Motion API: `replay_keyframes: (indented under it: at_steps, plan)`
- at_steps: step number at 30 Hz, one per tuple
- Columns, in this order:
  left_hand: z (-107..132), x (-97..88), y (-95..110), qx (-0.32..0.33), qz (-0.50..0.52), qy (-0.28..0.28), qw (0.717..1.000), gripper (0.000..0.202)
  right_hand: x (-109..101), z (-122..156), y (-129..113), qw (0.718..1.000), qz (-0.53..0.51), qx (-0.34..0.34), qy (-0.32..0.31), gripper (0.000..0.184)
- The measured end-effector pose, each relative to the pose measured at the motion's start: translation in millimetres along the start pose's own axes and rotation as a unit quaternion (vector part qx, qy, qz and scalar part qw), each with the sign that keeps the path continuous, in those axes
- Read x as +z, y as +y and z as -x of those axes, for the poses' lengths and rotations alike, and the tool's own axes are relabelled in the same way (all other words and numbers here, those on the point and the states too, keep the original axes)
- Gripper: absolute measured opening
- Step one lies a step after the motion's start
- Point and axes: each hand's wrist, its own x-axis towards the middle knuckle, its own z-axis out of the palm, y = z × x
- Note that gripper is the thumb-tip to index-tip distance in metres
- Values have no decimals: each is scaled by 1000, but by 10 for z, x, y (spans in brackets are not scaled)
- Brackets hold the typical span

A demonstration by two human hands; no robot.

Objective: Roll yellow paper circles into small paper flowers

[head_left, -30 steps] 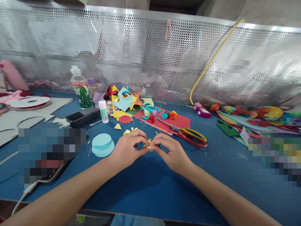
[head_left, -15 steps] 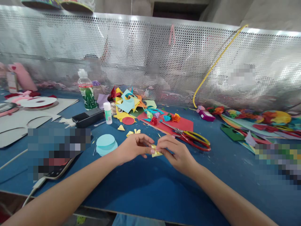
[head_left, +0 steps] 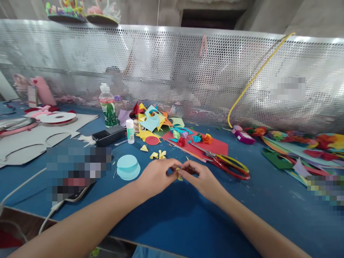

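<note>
My left hand [head_left: 157, 176] and my right hand [head_left: 201, 177] meet over the blue table [head_left: 172, 215], fingertips pinched together on a small folded yellow paper piece [head_left: 178, 174]. Only a sliver of the yellow paper shows between the fingers. Just beyond the hands lie yellow paper scraps [head_left: 158, 155]. Red-and-yellow scissors [head_left: 228, 164] lie to the right of my right hand, partly on a red paper sheet [head_left: 206, 144].
Light-blue paper circles [head_left: 128, 166] and a glue stick [head_left: 130, 131] lie left of the hands, with a green-label bottle [head_left: 108, 105] and a black case [head_left: 108, 135] behind. A pile of coloured paper cuttings [head_left: 152, 120] sits ahead. A perforated metal screen [head_left: 172, 71] backs the table; coloured sheets [head_left: 301, 147] lie right.
The view has tilted up and shifted, so everything sits lower and further right. My fingers have closed tighter round the yellow paper, and less of it shows than half a second ago.
</note>
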Motion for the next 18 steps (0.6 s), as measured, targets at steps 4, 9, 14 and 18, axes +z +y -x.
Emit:
replay_keyframes:
  at_steps: [4,9,14,18]
  plan:
    - [-2,0,8,-14,28,32,999,21,1,-1,7,1000,2,6,-7,16]
    - [3,3,15,-31,52,42,997,22,-16,13,-9,999,42,0,32,11]
    - [-13,-33,25,-63,81,15,995,25,-26,16,2,995,78,-37,54,13]
    - [-39,-58,42,-84,109,15,990,19,-16,22,8,994,68,-82,40,17]
